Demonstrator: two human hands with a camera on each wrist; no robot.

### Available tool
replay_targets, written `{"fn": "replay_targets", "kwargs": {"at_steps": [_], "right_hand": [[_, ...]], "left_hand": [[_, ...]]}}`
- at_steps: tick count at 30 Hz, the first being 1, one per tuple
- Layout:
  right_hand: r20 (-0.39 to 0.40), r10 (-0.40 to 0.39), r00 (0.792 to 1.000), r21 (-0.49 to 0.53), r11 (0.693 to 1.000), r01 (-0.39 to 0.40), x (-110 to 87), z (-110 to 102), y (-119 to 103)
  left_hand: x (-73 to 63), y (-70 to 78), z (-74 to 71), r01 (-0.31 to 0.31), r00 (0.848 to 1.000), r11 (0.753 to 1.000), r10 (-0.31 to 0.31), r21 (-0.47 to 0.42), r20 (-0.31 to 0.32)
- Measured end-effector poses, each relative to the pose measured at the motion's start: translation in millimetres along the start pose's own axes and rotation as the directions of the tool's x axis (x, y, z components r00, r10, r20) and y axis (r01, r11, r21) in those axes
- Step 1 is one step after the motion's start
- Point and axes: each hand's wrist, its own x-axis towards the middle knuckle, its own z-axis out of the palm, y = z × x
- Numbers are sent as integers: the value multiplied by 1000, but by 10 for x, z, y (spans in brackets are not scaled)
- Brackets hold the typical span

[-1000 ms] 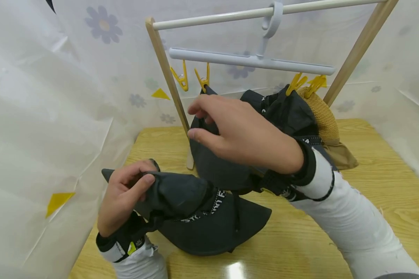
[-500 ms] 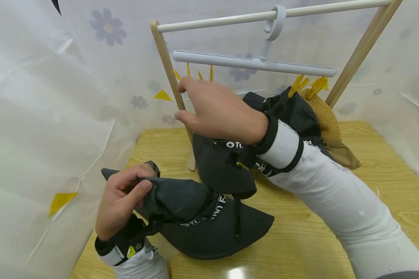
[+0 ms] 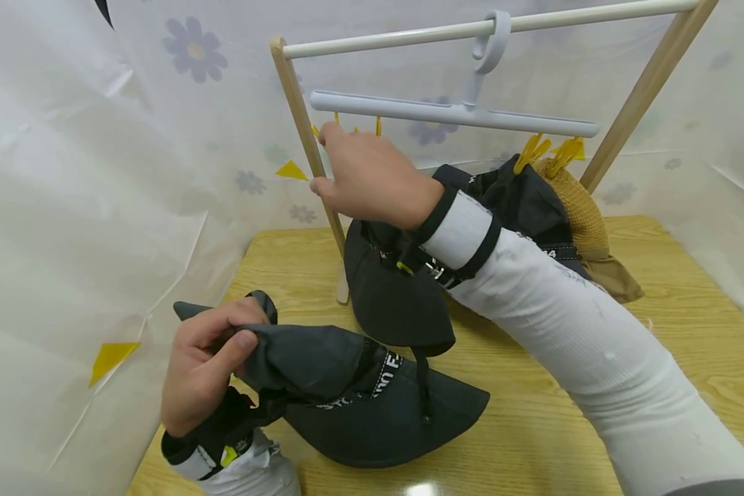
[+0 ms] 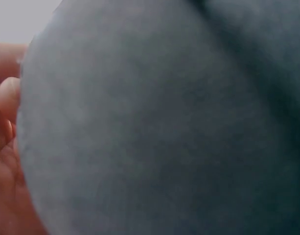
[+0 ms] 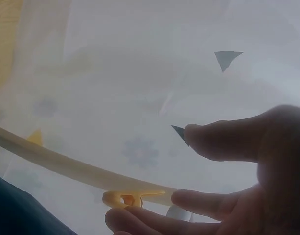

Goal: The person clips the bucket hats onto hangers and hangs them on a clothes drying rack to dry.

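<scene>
My left hand [image 3: 201,368] pinches the crown of a dark grey bucket hat [image 3: 313,358] between thumb and fingers. Its lettered band and wide brim spread out to the right, low over the table. In the left wrist view, blurred dark cloth [image 4: 140,122] covers most of the frame. My right hand [image 3: 375,176] is raised under the left end of the pale grey hanger [image 3: 397,108], thumb apart from the fingers. A yellow clothespin [image 5: 135,197] hangs right by its fingertips in the right wrist view. Behind this hand hangs another dark hat [image 3: 397,296], its top hidden.
The hanger hooks over a white rod [image 3: 397,41] on a wooden stand [image 3: 300,114]. At its right end, yellow clothespins [image 3: 533,153] hold one more dark hat [image 3: 536,207] and a tan woven hat [image 3: 573,207]. A wood-grain table [image 3: 595,386] lies below; white sheeting [image 3: 87,207] stands around it.
My right hand has moved left and up from in front of the hanging dark hat to the clothespins at the hanger's left end. My left hand keeps its pinch, shifting slightly down and left.
</scene>
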Motion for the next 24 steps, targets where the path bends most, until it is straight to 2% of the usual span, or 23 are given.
{"fn": "replay_targets", "kwargs": {"at_steps": [6,12,19,24], "right_hand": [[-23,-3,1000,-15,1000,3,82,20,39],[-10,8,1000,6,1000,-8,132,61,56],[-36,36,999,-8,999,-36,174,83,42],[-38,56,998,-21,998,-57,206,95,42]], "left_hand": [[-24,36,-23,-69,998,996,69,-48,-15],[-61,120,-16,-132,991,987,129,-92,-29],[-43,221,30,-230,973,965,231,-125,-9],[-19,277,70,-279,960,947,281,-158,-6]]}}
